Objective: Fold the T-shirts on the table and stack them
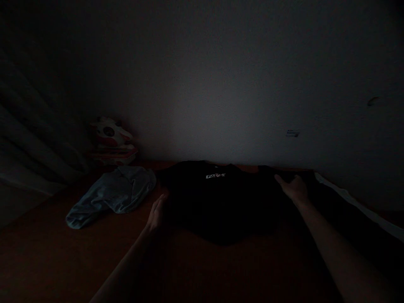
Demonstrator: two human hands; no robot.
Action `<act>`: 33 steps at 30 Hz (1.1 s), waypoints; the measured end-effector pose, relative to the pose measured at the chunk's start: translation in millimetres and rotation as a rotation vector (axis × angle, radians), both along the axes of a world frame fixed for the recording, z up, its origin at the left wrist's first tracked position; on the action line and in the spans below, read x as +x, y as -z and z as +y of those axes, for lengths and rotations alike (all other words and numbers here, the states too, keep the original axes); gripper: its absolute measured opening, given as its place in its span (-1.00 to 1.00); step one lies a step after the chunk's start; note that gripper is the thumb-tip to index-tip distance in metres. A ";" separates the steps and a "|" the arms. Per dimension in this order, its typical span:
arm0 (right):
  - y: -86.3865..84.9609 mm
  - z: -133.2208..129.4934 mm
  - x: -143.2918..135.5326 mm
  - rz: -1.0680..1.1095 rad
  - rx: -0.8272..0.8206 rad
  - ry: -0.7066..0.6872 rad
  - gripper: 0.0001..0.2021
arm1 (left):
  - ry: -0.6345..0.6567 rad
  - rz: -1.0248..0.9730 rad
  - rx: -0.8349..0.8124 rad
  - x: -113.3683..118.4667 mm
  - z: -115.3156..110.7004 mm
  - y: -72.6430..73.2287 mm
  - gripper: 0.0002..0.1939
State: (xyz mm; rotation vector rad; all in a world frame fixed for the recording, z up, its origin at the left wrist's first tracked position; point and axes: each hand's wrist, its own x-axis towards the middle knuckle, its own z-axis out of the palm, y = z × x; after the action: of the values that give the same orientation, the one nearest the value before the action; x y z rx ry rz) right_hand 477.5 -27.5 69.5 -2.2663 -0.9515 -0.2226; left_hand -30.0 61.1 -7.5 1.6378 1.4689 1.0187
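Shirt (221, 202) lies between open left hand (157, 214) and right hand (295, 188), neither grip closed.

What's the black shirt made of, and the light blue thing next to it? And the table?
The black shirt looks like soft matte cloth, lying flat and limp under the left hand and right hand. The light blue thing seems cloth too: it is crumpled in folds. The table looks reddish-brown and smooth, perhaps wood; it is too dark to be sure.
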 end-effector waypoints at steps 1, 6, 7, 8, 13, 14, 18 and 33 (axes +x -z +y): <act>4.6 -7.9 -3.2 0.000 -0.024 -0.064 -0.24 | 0.061 0.021 0.019 -0.1 -2.9 -3.5 -0.41; 40.1 -48.1 -50.9 -0.005 -0.247 -0.613 -0.30 | 0.463 0.196 0.271 5.1 -24.9 -18.4 -0.28; 43.6 -53.9 -58.0 -0.009 -0.322 -0.657 -0.31 | 0.503 0.267 0.305 6.5 -27.3 -19.9 -0.25; 44.9 -58.4 -62.8 -0.014 -0.383 -0.676 -0.35 | 0.528 0.325 0.320 7.5 -28.3 -21.2 -0.30; 18.7 -74.8 -67.8 -0.124 -0.300 -0.635 -0.65 | 0.441 0.172 0.272 -3.1 -22.3 -36.6 -0.58; 8.8 -81.0 -69.5 -0.148 -0.225 -0.637 -0.66 | 0.380 0.103 0.269 -9.5 -22.2 -42.5 -0.54; -30.8 -122.1 -86.1 -0.007 -0.144 -0.833 -0.66 | 0.196 -0.038 0.242 -49.9 -35.5 -66.9 -0.38; 78.4 -81.5 -101.7 0.014 -0.333 -0.451 -0.45 | 0.490 0.597 0.235 -42.9 -58.9 -57.7 -0.38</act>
State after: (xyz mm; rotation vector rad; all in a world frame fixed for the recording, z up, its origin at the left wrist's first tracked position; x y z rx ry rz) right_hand 375.8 -109.0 -8.9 -2.2591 -1.5527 0.1609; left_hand -72.9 2.1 50.2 2.4632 1.2092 0.4494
